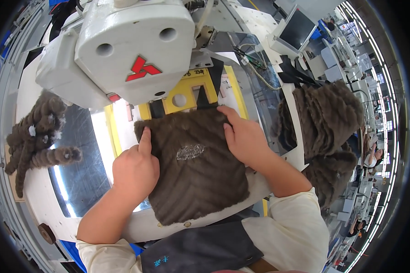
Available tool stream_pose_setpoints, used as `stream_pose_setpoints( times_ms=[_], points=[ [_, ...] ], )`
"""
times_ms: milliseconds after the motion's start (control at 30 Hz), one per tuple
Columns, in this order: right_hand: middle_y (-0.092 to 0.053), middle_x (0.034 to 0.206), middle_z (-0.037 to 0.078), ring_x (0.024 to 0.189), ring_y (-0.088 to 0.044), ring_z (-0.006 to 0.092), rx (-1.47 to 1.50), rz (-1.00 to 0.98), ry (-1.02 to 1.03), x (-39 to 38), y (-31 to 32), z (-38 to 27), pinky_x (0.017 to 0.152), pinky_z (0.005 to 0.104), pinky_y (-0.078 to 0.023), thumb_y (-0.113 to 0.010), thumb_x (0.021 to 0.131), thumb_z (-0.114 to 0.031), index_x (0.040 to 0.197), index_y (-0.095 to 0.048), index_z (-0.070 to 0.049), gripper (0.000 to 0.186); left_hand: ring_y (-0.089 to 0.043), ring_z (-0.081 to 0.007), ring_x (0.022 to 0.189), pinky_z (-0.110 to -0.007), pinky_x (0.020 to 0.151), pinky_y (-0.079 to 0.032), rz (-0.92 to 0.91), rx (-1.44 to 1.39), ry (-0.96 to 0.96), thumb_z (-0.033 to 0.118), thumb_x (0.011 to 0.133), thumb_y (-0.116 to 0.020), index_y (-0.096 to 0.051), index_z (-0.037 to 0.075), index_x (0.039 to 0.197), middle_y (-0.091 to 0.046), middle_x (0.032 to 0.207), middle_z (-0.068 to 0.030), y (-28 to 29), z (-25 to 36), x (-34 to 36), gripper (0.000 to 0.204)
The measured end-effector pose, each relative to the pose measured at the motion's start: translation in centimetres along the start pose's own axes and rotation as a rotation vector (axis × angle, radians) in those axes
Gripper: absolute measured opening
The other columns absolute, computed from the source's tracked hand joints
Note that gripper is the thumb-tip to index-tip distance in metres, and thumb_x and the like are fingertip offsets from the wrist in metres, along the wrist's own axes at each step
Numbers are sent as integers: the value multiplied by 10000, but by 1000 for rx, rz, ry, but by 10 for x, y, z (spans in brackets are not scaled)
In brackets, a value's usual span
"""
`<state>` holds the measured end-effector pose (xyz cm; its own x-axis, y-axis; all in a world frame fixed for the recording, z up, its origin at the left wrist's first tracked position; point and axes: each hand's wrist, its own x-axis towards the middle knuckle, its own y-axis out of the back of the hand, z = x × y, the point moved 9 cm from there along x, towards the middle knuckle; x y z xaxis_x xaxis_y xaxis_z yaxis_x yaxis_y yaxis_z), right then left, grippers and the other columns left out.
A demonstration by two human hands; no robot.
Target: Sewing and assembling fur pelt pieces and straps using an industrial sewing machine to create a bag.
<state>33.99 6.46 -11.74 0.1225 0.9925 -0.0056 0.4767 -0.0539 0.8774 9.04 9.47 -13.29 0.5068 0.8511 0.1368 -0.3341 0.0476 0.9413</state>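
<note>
Brown fur panel (pixel 196 182) lies flat over the bench (pixel 40 193), top edge beside the yellow plate (pixel 210 88), left hand (pixel 134 166) pointing an index finger onto one corner, right hand (pixel 247 139) spreading thumb and index near the other (fingers unclenched, pinching nothing), seemingly keeping it straight.

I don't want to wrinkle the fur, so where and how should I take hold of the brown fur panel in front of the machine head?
Take the brown fur panel by its left and right edges near the far corners, probably coming in from both sides: it lies spread flat and wide, while the yellow plate sits close to its far edge.
</note>
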Motion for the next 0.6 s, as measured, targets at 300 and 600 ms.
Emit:
stream_pose_setpoints(
  times_ms=[300, 600],
  points=[
    [-722, 902, 239, 812, -678, 474, -107, -186, 0, 11, -11, 5, 770, 564, -538, -560, 967, -145, 1491, -530, -111, 526, -666, -345, 627, -456, 602, -550, -52, 6, 45, 49, 808, -644, -593, -32, 1421, -668, 725, -157, -2, -1, 1, 621],
    [-719, 942, 256, 884, -680, 467, -53, -101, 24, 9, -1, -3, 815, 558, -537, -577, 968, -171, 1447, -538, -59, 494, -663, -343, 627, -456, 605, -549, -64, -5, 48, 62, 811, -644, -590, -33, 1427, -664, 723, -153, -1, -2, 1, 626]
  ],
)
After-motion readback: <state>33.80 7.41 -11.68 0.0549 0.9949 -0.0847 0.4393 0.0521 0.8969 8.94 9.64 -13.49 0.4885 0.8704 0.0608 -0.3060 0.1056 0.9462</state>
